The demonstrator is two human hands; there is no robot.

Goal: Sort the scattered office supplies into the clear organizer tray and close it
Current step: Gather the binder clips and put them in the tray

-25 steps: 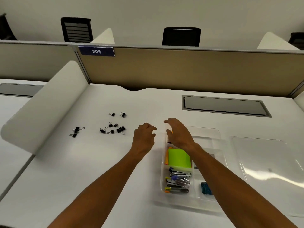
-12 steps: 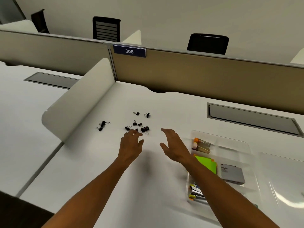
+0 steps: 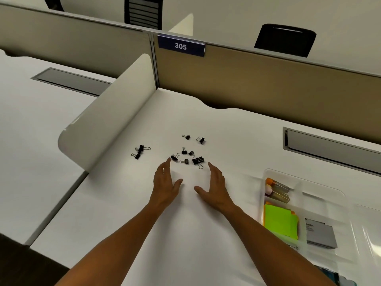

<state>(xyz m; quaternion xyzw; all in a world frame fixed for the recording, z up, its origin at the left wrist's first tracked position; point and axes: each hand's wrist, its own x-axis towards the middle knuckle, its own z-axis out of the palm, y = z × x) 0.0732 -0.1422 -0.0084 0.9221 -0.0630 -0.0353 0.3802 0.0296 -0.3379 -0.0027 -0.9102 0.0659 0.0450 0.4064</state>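
Both hands [image 3: 191, 186] have reached the binder clips [image 3: 186, 155], divider [image 3: 107, 129] beside them.

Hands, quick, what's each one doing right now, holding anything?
Left hand: open, fingers straight, holding nothing, just short of the binder clips.
Right hand: open, fingers straight, holding nothing, beside the same clips.

Ten black binder clips [image 3: 186, 161] lay scattered on the desk [image 3: 206, 234], two hands, one clear organizer tray [image 3: 321, 195], two chairs, one 305 sign [image 3: 181, 46].
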